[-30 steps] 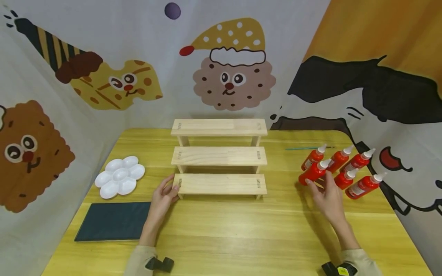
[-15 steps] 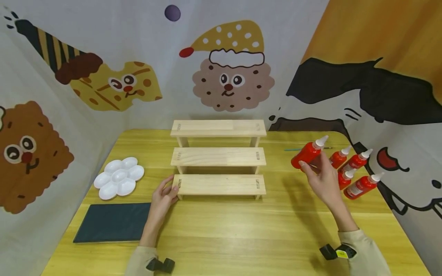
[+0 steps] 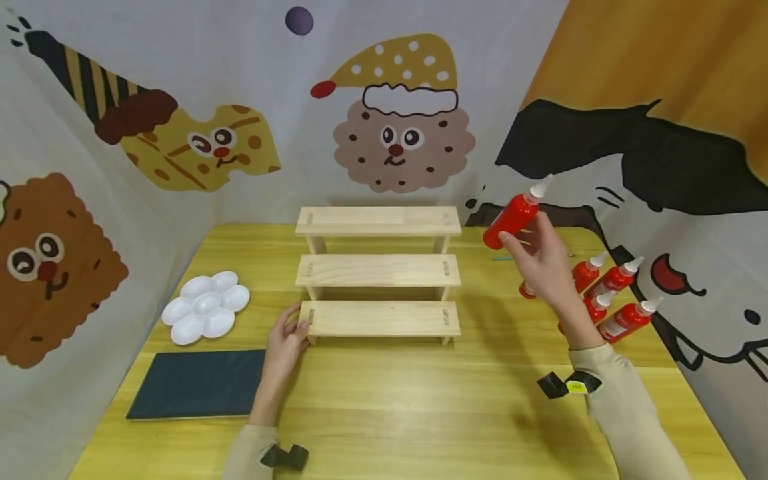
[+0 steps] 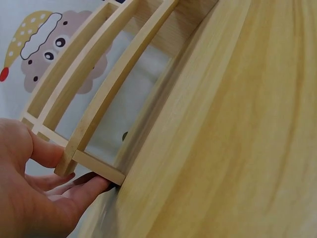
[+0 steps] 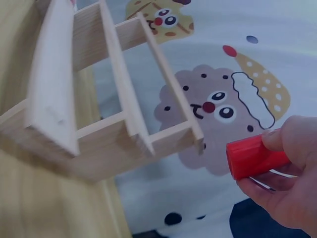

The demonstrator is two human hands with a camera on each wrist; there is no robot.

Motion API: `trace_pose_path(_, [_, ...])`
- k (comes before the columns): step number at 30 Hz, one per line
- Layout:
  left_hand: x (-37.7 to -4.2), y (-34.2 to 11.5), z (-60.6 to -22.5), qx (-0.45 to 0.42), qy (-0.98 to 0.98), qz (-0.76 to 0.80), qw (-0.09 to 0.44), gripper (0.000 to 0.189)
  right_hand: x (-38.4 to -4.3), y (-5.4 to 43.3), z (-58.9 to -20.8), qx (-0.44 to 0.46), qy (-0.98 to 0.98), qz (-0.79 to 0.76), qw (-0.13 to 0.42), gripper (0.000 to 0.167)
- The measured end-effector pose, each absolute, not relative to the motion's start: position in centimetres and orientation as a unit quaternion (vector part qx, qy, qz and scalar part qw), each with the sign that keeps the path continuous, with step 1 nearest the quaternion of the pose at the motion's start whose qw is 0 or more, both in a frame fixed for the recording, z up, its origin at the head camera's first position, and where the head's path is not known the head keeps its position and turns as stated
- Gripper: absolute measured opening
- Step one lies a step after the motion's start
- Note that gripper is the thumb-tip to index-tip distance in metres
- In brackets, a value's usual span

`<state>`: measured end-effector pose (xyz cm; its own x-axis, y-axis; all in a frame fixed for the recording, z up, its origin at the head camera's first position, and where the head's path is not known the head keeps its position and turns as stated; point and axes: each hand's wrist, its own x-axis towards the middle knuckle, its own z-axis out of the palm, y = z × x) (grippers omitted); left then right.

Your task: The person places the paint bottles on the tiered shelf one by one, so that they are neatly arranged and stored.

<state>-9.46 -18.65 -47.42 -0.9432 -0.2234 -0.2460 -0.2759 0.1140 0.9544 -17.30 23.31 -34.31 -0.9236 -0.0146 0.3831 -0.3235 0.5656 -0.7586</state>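
Observation:
My right hand (image 3: 543, 260) holds a red paint bottle (image 3: 513, 217) in the air, right of the top step. The bottle leans, its white nozzle up and to the right; in the right wrist view its red base (image 5: 255, 156) points toward the rack. The pale wooden three-step rack (image 3: 378, 319) stands on the table. My left hand (image 3: 285, 347) grips the left end of its lowest step, and the left wrist view has the thumb (image 4: 47, 151) at the step's edge with the fingers under it. Several more red bottles (image 3: 627, 322) stand at the right, partly behind my right forearm.
A white flower-shaped palette (image 3: 207, 307) lies on the left of the table (image 3: 384, 400). In front of it is a dark flat rectangular board (image 3: 198, 385). A thin blue brush (image 3: 501, 258) lies behind the bottles. A printed curtain (image 3: 252, 40) hangs behind.
The right hand has lifted the red paint bottle off the table, up and to the left, past the other bottles. The left hand has kept its grip on the rack.

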Motion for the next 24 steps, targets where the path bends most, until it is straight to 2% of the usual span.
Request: trace_pose_path(24, [-9.5,-18.5,-46.7,-0.162,0.757,0.632,0.028,0.052,-23.3,13.7,-29.1,0.191,-0.838,0.503,0.091,0.051])
